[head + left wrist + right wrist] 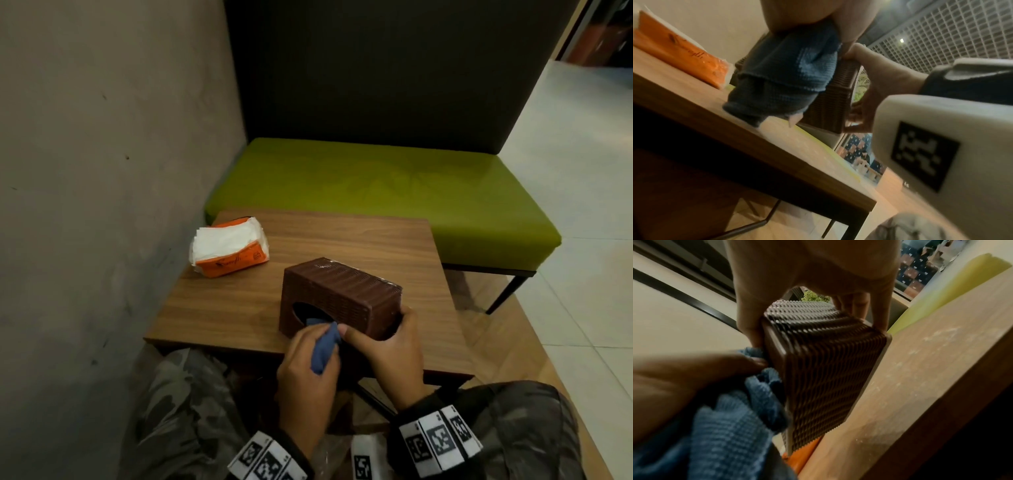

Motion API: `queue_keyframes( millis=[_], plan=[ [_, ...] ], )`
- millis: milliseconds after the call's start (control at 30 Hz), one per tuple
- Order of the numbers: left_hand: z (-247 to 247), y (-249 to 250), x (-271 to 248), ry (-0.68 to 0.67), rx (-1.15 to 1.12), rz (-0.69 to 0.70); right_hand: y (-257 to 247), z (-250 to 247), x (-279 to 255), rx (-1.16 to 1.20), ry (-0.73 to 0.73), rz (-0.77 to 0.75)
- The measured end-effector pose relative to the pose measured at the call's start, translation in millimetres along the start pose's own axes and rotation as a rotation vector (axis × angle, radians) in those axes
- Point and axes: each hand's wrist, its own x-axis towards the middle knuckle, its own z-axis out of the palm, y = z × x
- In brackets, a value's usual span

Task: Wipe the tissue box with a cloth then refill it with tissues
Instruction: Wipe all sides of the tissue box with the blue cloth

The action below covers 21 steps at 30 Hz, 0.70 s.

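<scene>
A grey plaster wall (96, 171) closes the left side of the head view, and a green bench seat (376, 192) with a dark backrest fills twelve o'clock. In front of it stands a small wooden table (239, 301), its near edge toward the person's lap.

The brown ribbed tissue box (342, 294) lies on its side near the table's near right corner, at about five o'clock from the tabletop's middle. Its long axis runs from ten o'clock to four o'clock. The face with the oval opening is turned toward the person and to the left, at about seven o'clock.

The orange tissue pack (229, 251), torn open with white sheets showing, sits well apart at ten o'clock, near the wall.

The right hand (390, 349) clamps the box's near end, thumb on the front face and fingers wrapped over the far edge. The left hand (308, 370) grips a bunched blue cloth (325, 346), whose tip touches the box at the rim of the opening.

Both hands touch the box, which lies at roughly twelve o'clock from them. The left is nearer the opening face, so wiping looks under way there, with the ribbed sides probably still to cover. The refill has not begun.
</scene>
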Motion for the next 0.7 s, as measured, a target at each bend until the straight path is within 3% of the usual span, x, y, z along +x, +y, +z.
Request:
queue_keyframes(
  millis=[133, 200, 267, 367, 533, 600, 700],
  plan=[
    [-26, -18, 22, -0.306, 0.330, 0.428, -5, -21, -1, 0.071, 0.003, 0.025],
    [-43, -28, 42, -0.391, 0.503, 0.536, -8, -27, -4, 0.073, -0.015, 0.029],
    [-47, -26, 53, -0.412, 0.500, 0.463, -8, -26, -3, 0.072, 0.003, 0.043],
    [-30, -12, 44, -0.380, 0.299, 0.294, -7, -16, 0, 0.085, 0.050, 0.086],
    [-5, 13, 25, -0.206, -0.119, 0.010, -2, -5, -5, 0.182, 0.097, 0.094],
    [-11, 16, 21, -0.250, -0.092, 0.080, -6, -10, -4, 0.186, 0.048, 0.084],
    [-35, 4, 28, -0.446, 0.173, 0.341, -12, -23, -4, 0.144, -0.052, 0.062]
  ],
)
